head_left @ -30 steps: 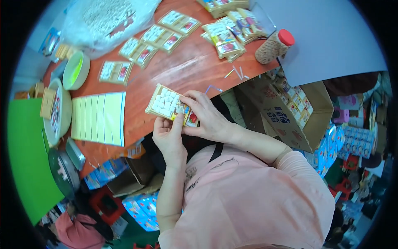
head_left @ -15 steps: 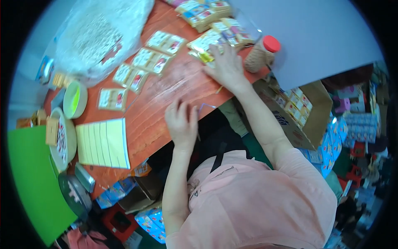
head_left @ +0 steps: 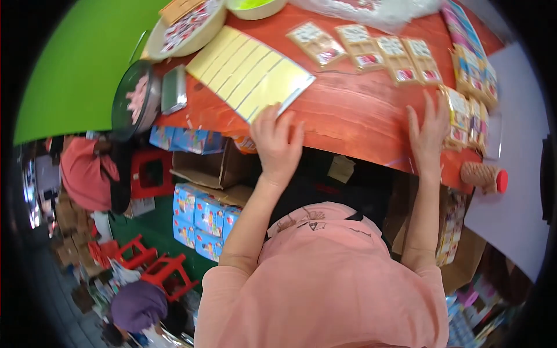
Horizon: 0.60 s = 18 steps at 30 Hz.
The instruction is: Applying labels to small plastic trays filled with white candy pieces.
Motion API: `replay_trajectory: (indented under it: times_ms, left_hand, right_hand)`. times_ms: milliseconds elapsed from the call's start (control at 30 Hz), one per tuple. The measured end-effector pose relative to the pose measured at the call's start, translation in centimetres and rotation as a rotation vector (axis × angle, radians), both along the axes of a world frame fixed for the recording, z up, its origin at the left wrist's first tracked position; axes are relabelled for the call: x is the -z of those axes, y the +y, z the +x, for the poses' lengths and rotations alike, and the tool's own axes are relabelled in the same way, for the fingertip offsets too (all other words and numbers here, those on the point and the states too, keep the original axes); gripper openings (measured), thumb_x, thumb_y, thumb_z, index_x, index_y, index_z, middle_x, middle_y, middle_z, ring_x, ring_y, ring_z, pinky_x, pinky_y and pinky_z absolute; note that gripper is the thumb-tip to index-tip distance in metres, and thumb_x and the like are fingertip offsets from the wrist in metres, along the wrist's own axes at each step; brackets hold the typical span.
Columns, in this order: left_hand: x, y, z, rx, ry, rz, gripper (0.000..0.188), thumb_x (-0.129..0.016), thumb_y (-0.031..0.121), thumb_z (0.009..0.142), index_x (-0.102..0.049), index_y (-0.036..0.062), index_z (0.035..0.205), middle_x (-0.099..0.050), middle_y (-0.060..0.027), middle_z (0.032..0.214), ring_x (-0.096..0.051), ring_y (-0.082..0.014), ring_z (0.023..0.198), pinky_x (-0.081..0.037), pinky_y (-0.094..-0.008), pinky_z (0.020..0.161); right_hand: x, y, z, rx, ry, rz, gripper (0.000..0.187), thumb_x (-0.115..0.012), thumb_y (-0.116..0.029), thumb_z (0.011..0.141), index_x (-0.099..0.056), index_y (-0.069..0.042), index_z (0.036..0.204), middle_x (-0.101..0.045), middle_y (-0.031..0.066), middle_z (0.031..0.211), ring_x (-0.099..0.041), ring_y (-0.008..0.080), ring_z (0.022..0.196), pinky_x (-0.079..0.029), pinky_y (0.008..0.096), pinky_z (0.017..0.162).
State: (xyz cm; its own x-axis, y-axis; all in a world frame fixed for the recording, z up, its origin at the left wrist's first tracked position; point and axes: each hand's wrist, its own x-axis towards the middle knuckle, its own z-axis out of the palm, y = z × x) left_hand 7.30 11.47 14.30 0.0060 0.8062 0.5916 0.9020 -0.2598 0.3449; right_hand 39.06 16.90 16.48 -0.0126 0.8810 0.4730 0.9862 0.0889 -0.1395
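My left hand (head_left: 277, 139) is at the near edge of the table, its fingers loosely spread at the corner of a yellow sheet with ruled strips (head_left: 252, 72). Whether the fingertips press on the sheet I cannot tell. At the right, my right hand (head_left: 429, 127) has its fingers apart, with nothing held. It is beside a stack of small packed trays (head_left: 458, 119), touching or just short of them. Several flat trays with white pieces and red bits, among them one tray (head_left: 318, 45) by the sheet, lie in a row across the far side of the table.
A jar with a red lid (head_left: 481, 176) lies near the right corner. At the left are a bowl of small packets (head_left: 188, 29), a dark bowl with pink pieces (head_left: 137, 98) and a metal tin (head_left: 174, 90). Blue boxes (head_left: 209, 217) are below. Other people sit at the left.
My view has swung toward the left side of the table. My left hand has come to the yellow sheet's corner. My right hand has drawn back off the packed trays to their left side.
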Motion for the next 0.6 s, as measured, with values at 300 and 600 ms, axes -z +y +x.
replay_trajectory:
  times_ms: [300, 600]
  left_hand:
    - [0.2, -5.3, -5.6, 0.153, 0.208, -0.215, 0.057, -0.076, 0.025, 0.075, -0.057, -0.0019, 0.121, -0.055, -0.0204, 0.131, -0.051, -0.0389, 0.122, -0.041, -0.0505, 0.099]
    - [-8.9, -8.5, -9.5, -0.246, -1.040, 0.147, 0.017, -0.063, 0.000, 0.092, -0.065, -0.0029, 0.109, -0.069, -0.0107, 0.110, -0.065, -0.0174, 0.101, -0.052, -0.0315, 0.089]
  right_hand:
    - [-1.2, -0.4, -16.6, -0.893, 0.078, -0.365, 0.083, -0.077, -0.046, 0.075, -0.046, -0.008, 0.141, -0.033, 0.0174, 0.154, -0.030, 0.0407, 0.142, -0.025, 0.0553, 0.114]
    - [-4.6, -0.6, -14.2, -1.038, 0.908, -0.386, 0.092, -0.055, -0.067, 0.089, -0.032, -0.003, 0.151, -0.038, 0.0179, 0.152, -0.032, 0.0306, 0.144, -0.027, 0.0441, 0.114]
